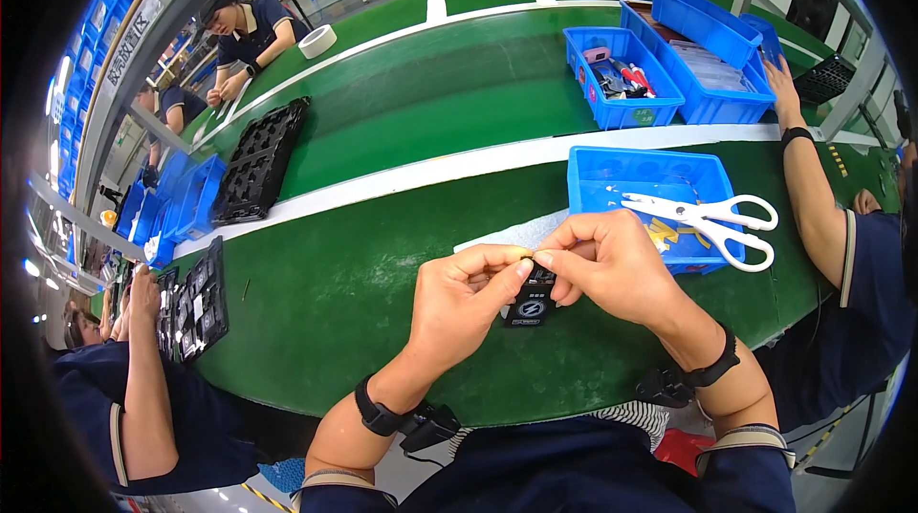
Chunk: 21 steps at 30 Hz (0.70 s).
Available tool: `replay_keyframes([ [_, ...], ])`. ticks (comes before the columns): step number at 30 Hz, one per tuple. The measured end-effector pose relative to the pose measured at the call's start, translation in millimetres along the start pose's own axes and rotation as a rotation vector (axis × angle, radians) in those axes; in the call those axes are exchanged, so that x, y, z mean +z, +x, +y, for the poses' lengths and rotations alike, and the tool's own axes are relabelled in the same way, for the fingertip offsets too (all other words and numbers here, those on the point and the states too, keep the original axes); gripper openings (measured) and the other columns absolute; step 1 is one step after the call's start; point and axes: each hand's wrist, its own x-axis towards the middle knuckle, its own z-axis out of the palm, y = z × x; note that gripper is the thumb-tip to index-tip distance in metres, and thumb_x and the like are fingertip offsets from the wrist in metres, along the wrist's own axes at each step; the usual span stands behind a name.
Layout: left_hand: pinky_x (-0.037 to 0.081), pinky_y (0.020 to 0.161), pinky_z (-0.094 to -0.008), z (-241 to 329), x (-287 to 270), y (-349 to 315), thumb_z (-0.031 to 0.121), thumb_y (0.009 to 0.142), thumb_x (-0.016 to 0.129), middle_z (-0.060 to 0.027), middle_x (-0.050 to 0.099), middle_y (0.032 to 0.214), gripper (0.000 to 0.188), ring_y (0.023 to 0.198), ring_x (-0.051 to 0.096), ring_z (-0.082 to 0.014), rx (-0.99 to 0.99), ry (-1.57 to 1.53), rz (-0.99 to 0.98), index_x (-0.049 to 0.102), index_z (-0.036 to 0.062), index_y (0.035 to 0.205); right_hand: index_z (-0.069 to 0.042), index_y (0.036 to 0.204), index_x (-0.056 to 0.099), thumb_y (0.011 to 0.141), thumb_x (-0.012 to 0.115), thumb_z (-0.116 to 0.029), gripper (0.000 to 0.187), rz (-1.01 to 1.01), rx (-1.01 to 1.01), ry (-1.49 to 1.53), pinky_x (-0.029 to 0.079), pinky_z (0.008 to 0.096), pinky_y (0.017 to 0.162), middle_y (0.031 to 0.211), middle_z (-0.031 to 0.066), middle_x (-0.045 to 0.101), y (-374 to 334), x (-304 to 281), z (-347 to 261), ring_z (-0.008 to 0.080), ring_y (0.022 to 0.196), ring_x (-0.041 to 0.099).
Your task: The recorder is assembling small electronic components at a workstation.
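Observation:
Both my hands meet at the middle of the green table, pinching the upper end of a small black rectangular device [527,310] with a pale round emblem on its face. My left hand [464,293] presses thumb and forefinger together at its top left. Against its top right edge, my right hand [612,255] does the same, with the other fingers curled behind. The fingertips hide the device's upper edge, and whether a smaller part sits between them is too small to tell. A pale flat strip [497,238] lies behind my hands.
White scissors [703,218] rest across a blue bin [643,161] holding yellow scraps. More blue bins [626,116] stand beyond. Black trays [256,164] lie at left, and a tape roll [317,42] at the far edge. Co-workers sit at both sides and across.

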Motion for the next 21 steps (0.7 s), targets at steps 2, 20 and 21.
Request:
replay_keyframes([
  [2,0.044,0.054,-0.0173,-2,-1,0,0.008,0.082,0.063,-0.0024,0.063,0.075,0.015,0.063,0.053,-0.0028,0.016,0.024,0.002,0.065,-0.0022,0.092,0.007,0.081,0.062,0.082,0.059,-0.006,0.013,0.014,-0.008,-0.025,0.051,0.0228,0.049,0.064,0.0089,0.062,0,2,1,0.0102,0.056,0.06],
  [20,0.046,0.053,-0.0175,3,-3,4,0.014,0.082,0.064,-0.0038,0.064,0.079,0.017,0.065,0.055,-0.004,-0.119,-0.011,-0.022,0.065,-0.0003,0.091,0.009,0.084,0.061,0.083,0.056,-0.005,0.014,-0.028,0.027,-0.006,0.052,0.0227,0.048,0.066,0.0111,0.062,1,-3,-1,0.0121,0.055,0.061],
  [21,0.045,0.053,-0.0173,3,-2,4,0.014,0.082,0.063,-0.0037,0.065,0.079,0.017,0.065,0.055,-0.0038,-0.117,-0.01,-0.021,0.065,-0.0002,0.091,0.009,0.084,0.061,0.083,0.056,-0.005,0.014,-0.033,0.028,0.005,0.052,0.0228,0.048,0.067,0.0112,0.062,0,-4,-2,0.0122,0.054,0.061],
])
